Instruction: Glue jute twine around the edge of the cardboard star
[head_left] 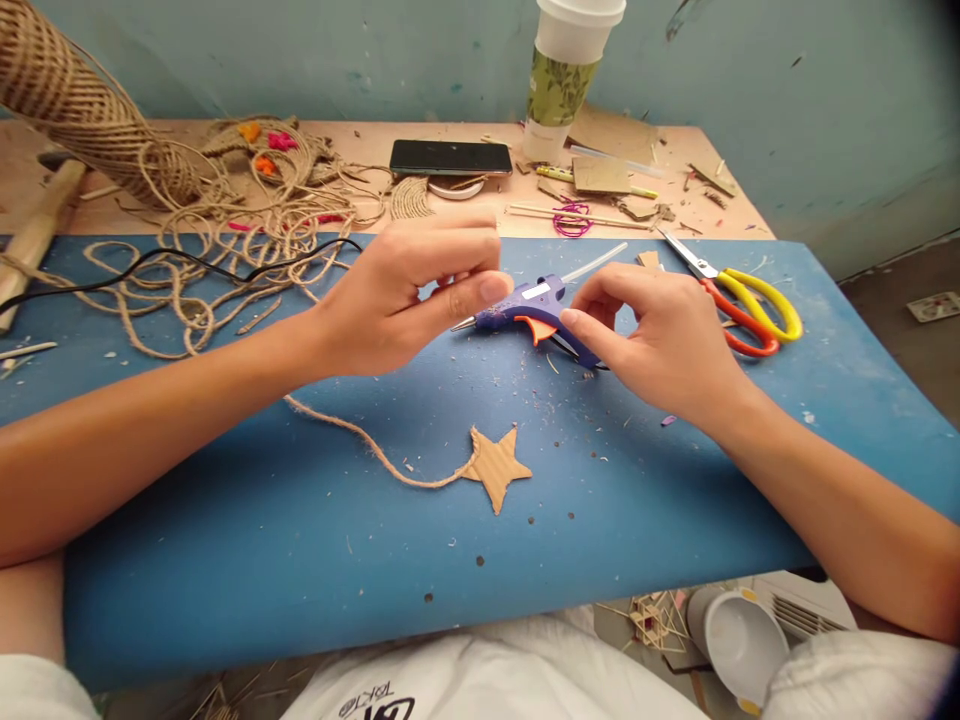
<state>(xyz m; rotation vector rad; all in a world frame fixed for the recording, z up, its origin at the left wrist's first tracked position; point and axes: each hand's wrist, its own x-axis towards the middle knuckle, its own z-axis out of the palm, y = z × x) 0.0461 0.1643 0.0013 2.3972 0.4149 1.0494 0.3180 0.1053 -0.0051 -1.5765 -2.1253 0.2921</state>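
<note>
My left hand point(424, 290) is raised over the mat, fingers curled and thumb pressed against them. Whatever sits in that pinch is too small or hidden to make out. Beside the handle end of a blue glue gun point(499, 312) with an orange trigger, my right hand point(649, 325) has thumb and fingertips drawn together; what they hold, if anything, is unclear. The glue gun lies on its side behind both hands, a clear glue stick point(596, 262) poking from its back. Nearer me rests a cardboard star point(499, 468), with twine point(382, 455) joined along its left side.
Red-and-yellow scissors point(750, 300) lie at right on the blue mat point(300, 570). Tangled twine and a big twine spool point(82, 100) fill the left. Behind are a phone point(450, 157), a paper cup point(562, 85), sticks and cardboard scraps. A black cord point(187, 257) crosses at left.
</note>
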